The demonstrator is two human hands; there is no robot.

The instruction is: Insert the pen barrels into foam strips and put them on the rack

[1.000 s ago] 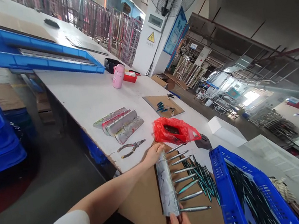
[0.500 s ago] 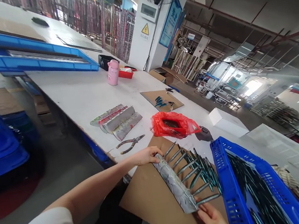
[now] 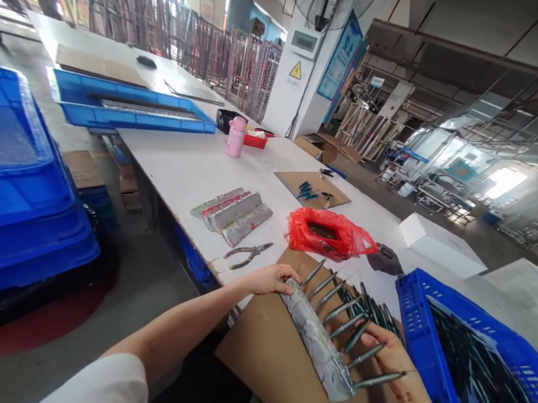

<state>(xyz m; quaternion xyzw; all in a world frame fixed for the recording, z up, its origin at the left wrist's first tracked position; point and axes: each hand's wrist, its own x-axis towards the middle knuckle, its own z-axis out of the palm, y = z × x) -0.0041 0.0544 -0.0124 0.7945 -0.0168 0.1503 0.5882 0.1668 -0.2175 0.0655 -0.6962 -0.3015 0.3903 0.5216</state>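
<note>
A long bar wrapped in silvery, wrinkled foil [image 3: 314, 339] lies tilted over a brown cardboard sheet [image 3: 261, 351]. Several slender, dark, spindle-shaped pieces [image 3: 345, 325] stick out in a row from its right side. My left hand [image 3: 278, 279] is closed round the bar's far end. To the right, my right hand [image 3: 395, 361] reaches in among the row, thumb and fingers closed at the outer end of one wider spindle-shaped piece [image 3: 356, 336]. Behind my fingers lies a pile of loose dark pieces [image 3: 377, 312], partly hidden.
Beside the cardboard stands a blue crate [image 3: 421, 340] of dark slender pieces. Beyond are pliers [image 3: 249, 255], several foil-covered bars [image 3: 237, 211], a red plastic bag [image 3: 326, 230], a white box [image 3: 440, 243] and a pink bottle [image 3: 236, 138]. Stacked blue bins [image 3: 15, 232] stand left.
My right hand has left the bar's near end and moved up to the spindle-shaped pieces. My left hand keeps its hold. The view has swung left.
</note>
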